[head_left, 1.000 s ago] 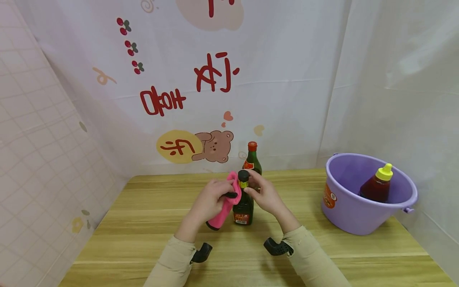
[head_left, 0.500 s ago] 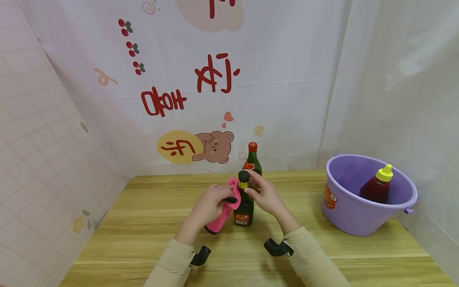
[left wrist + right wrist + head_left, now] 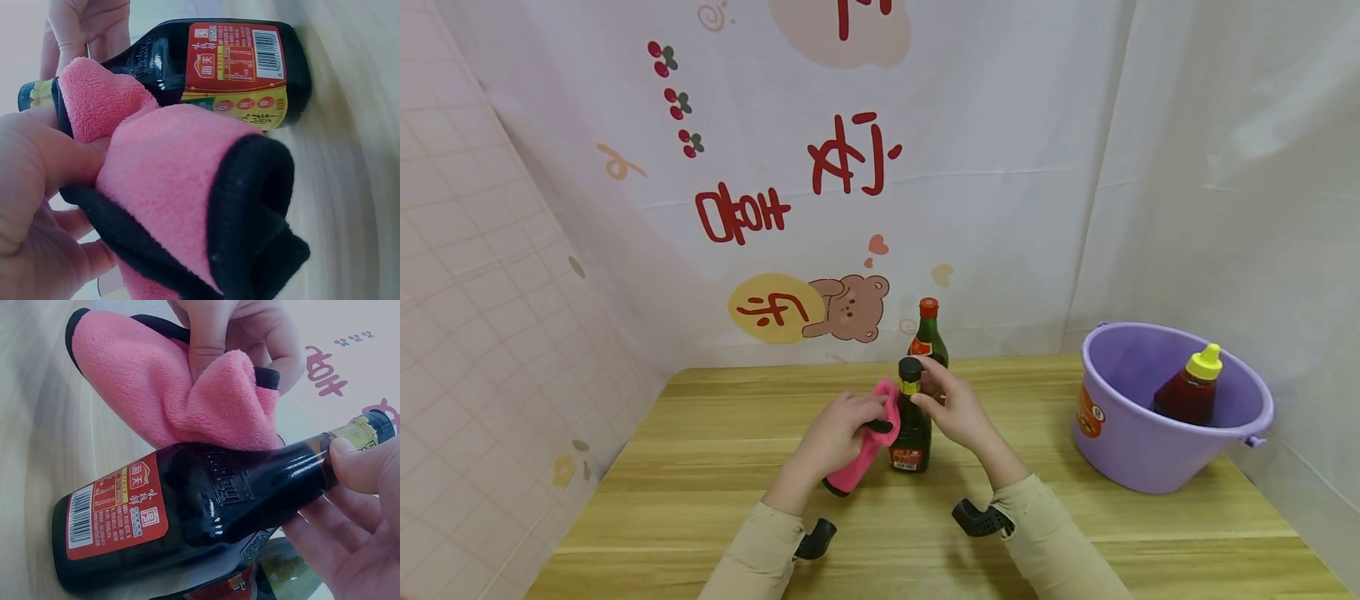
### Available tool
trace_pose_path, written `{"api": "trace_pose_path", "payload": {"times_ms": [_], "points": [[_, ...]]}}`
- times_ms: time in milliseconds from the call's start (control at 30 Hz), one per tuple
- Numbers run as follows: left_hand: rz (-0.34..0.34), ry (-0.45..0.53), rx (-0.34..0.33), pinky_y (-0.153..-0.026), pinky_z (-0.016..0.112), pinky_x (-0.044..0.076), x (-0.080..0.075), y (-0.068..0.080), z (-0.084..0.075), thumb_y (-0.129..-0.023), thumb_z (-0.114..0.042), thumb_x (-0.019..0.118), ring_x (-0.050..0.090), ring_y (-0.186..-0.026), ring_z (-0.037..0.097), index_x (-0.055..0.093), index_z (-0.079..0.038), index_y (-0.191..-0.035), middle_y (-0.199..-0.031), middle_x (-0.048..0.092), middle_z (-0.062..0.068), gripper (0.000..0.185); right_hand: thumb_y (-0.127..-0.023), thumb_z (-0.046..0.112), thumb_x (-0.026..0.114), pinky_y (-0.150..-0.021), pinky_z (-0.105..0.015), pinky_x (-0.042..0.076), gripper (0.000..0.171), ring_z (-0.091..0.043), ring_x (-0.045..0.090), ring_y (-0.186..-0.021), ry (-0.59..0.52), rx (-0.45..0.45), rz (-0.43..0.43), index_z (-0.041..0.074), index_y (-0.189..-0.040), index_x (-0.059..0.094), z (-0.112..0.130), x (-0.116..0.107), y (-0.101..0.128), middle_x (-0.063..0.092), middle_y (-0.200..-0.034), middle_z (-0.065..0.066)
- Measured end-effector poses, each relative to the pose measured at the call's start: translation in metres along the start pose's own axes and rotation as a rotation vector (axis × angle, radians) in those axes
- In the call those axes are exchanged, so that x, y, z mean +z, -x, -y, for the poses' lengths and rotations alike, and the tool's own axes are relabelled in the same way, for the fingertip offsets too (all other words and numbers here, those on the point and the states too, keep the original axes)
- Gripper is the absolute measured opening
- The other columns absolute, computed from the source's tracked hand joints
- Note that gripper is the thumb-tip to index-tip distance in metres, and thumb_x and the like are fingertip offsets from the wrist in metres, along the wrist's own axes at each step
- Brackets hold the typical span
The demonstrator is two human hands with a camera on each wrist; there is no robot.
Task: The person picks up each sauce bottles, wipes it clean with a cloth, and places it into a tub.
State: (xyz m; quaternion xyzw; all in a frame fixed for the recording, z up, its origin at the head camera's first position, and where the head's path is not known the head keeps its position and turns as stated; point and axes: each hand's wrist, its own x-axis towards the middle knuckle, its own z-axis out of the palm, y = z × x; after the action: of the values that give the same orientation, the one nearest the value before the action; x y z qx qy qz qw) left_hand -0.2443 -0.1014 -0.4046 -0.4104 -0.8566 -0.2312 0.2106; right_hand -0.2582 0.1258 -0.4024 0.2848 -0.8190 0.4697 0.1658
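Note:
A dark soy sauce bottle (image 3: 910,437) with a black cap and a red and yellow label stands upright on the wooden table. My right hand (image 3: 953,407) holds it by the neck, thumb on one side and fingers on the other, just under the cap. In my left hand (image 3: 837,431) is a bunched pink cloth (image 3: 169,169) with black edging, gripped between thumb and fingers. The right wrist view shows the cloth lying along the bottle's shoulder (image 3: 228,478), on the side toward my left hand. Part of the label is hidden behind the cloth in the left wrist view.
Right behind the soy sauce bottle stands a green bottle (image 3: 930,337) with a red cap. On the right of the table is a purple bucket (image 3: 1131,454), holding a dark red squeeze bottle (image 3: 1185,396) with a yellow nozzle. A printed white curtain (image 3: 1000,250) hangs behind the table.
My left hand and the pink cloth have slid down along the bottle and slightly left. My right hand keeps its hold on the neck, and the bottle stays in place.

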Motion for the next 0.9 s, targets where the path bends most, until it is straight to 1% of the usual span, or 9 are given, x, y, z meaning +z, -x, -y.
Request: {"api": "trace_pose_path", "payload": {"times_ms": [200,333,567,833,900], "points": [[0.002,0.019,0.002,-0.085,0.035,0.047,0.002,0.003,0.003,-0.078,0.013,0.07,0.063,-0.088,0.016,0.067,-0.014,-0.089,-0.089,0.069,-0.007,0.03,-0.09,-0.003,0.068,-0.08,-0.045,0.055,0.056,-0.028,0.067,-0.092,-0.01,0.011,0.004,0.008,-0.142,0.051,-0.001,0.0,0.0,0.069,-0.105,-0.015],[-0.003,0.025,0.001,-0.083,0.035,0.047,0.005,0.007,0.006,-0.076,0.015,0.07,0.061,-0.084,0.015,0.066,-0.014,-0.087,-0.088,0.068,-0.006,0.031,-0.09,-0.003,0.068,-0.08,-0.045,0.055,0.055,-0.028,0.067,-0.093,-0.006,0.005,0.004,0.008,-0.142,0.05,-0.001,0.0,0.0,0.07,-0.106,-0.015],[0.006,0.038,-0.038,-0.084,0.035,0.047,0.008,0.012,0.008,-0.075,0.016,0.068,0.06,-0.083,0.015,0.065,-0.017,-0.087,-0.088,0.068,-0.008,0.035,-0.09,-0.003,0.068,-0.079,-0.045,0.055,0.055,-0.028,0.067,-0.093,-0.015,0.011,0.004,0.009,-0.142,0.051,-0.001,0.0,0.0,0.069,-0.106,-0.015],[0.003,0.054,-0.049,-0.08,0.035,0.048,0.011,0.016,0.01,-0.075,0.017,0.068,0.059,-0.08,0.015,0.067,-0.016,-0.088,-0.086,0.068,-0.008,0.036,-0.091,-0.002,0.067,-0.08,-0.045,0.056,0.056,-0.029,0.067,-0.095,-0.015,0.024,0.006,0.009,-0.143,0.05,0.001,0.0,0.001,0.069,-0.108,-0.016],[0.009,0.058,-0.053,-0.081,0.035,0.049,0.011,0.017,0.011,-0.075,0.017,0.068,0.06,-0.08,0.015,0.067,-0.016,-0.088,-0.086,0.068,-0.008,0.035,-0.091,-0.002,0.067,-0.08,-0.045,0.056,0.056,-0.029,0.067,-0.095,-0.013,0.024,0.006,0.009,-0.143,0.05,0.001,0.0,0.001,0.069,-0.108,-0.015]]}}
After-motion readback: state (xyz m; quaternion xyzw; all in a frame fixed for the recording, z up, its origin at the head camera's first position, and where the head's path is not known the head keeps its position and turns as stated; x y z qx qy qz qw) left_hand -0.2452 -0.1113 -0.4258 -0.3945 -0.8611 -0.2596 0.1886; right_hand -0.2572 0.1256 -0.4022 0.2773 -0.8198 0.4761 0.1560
